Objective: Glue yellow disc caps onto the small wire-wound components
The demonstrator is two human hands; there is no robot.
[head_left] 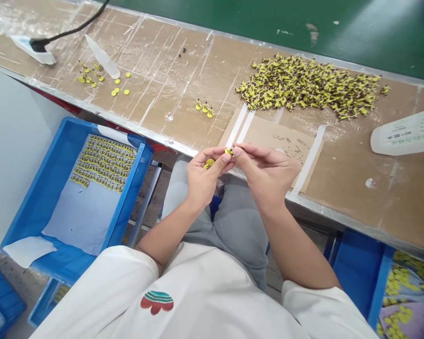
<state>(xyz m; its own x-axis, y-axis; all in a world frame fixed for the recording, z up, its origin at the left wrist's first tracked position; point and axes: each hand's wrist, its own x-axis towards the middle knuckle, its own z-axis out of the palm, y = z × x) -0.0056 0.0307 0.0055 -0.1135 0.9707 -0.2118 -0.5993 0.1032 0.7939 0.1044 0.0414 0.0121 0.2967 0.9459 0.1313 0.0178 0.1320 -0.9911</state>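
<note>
My left hand (203,181) is closed, pinching a small yellow disc (228,151) at the table's front edge. More yellow discs (209,163) are tucked in its curled fingers. Against it, my right hand (268,176) is closed on a tiny dark-and-yellow figurine, mostly covered by the fingertips, which meets the disc. Beyond the hands lies a wide heap of similar figurines (311,87). To its left, several figurines on yellow bases (205,108) stand upright on the cardboard.
Farther left are loose yellow discs (117,81), a pale pointed bottle (104,59) and a white corded device (33,49). A labelled translucent bottle (406,132) lies at right. Left below the table, a blue crate (61,136) holds rows of based figurines; another blue crate (360,268) sits lower right.
</note>
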